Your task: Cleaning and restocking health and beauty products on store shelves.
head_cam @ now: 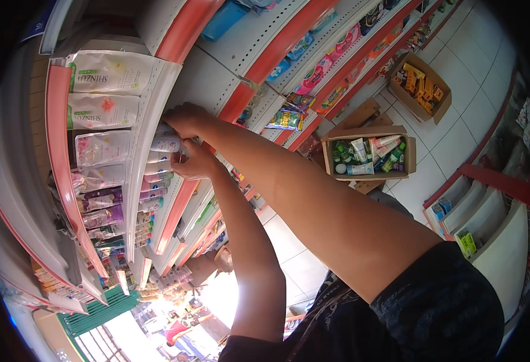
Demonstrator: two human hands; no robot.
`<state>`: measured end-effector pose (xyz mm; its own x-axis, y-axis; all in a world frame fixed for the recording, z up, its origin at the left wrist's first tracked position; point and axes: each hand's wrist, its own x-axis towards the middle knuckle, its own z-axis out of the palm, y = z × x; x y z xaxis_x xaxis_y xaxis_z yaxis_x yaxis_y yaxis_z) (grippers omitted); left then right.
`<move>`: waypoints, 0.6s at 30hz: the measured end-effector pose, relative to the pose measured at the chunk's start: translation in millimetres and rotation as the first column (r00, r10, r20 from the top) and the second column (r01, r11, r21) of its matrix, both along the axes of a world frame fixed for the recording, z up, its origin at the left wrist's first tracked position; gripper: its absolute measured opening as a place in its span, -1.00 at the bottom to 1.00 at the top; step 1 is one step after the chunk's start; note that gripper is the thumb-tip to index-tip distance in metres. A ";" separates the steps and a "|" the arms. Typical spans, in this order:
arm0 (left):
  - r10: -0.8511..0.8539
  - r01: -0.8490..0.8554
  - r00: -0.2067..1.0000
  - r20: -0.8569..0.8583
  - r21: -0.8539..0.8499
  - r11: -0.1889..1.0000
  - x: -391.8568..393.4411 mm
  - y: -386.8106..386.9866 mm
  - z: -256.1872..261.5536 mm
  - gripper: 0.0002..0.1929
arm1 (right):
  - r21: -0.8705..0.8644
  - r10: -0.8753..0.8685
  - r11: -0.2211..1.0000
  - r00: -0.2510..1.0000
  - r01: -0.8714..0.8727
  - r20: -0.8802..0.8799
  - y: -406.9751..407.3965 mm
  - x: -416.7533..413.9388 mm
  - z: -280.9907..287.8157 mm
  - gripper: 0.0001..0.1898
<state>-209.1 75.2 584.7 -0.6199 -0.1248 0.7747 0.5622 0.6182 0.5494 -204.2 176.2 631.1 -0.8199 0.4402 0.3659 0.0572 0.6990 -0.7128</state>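
My left hand (195, 160) is at a shelf, its curved thumb and fingertips at the end of a pale plastic bottle (165, 145); whether it grips the bottle is unclear. Just above it in the picture, my right hand (189, 120) reaches in at the same shelf, fingers bent, beside another pale bottle that is partly hidden. What the right fingers touch cannot be seen. A row of bottles with pink, purple and green parts (154, 194) runs down the picture from my left hand. White refill pouches (106, 111) stand on the neighbouring shelf.
Red-and-white shelf edges (174, 221) border the reach. A cardboard box of tubes and bottles (407, 156) is at the right, and another cardboard box with orange packs (444, 106) stands on the tiled floor (462, 131). A person in red (179, 332) is far off near the bright opening.
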 end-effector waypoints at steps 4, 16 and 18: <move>-0.031 0.031 0.999 0.034 -0.015 0.999 0.3 -4.0 0.3 -0.58 | -0.031 -0.009 0.999 1.000 0.008 -0.027 -3.4 -0.4 -3.6 -0.38; 0.008 -0.008 0.999 0.039 -0.024 1.000 -0.7 2.9 3.6 -0.57 | -0.092 0.044 0.995 0.998 -0.049 -0.051 2.7 1.1 -1.6 -0.44; 0.002 -0.003 0.998 0.064 0.009 1.000 0.0 4.5 5.1 -0.57 | -0.100 0.043 0.994 0.999 -0.046 -0.031 2.8 0.0 -2.2 -0.46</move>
<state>-209.0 79.7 589.7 -0.6679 -0.1333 0.7322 0.5243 0.6140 0.5900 -204.3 179.0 628.9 -0.8295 0.4392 0.3450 0.0063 0.6251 -0.7805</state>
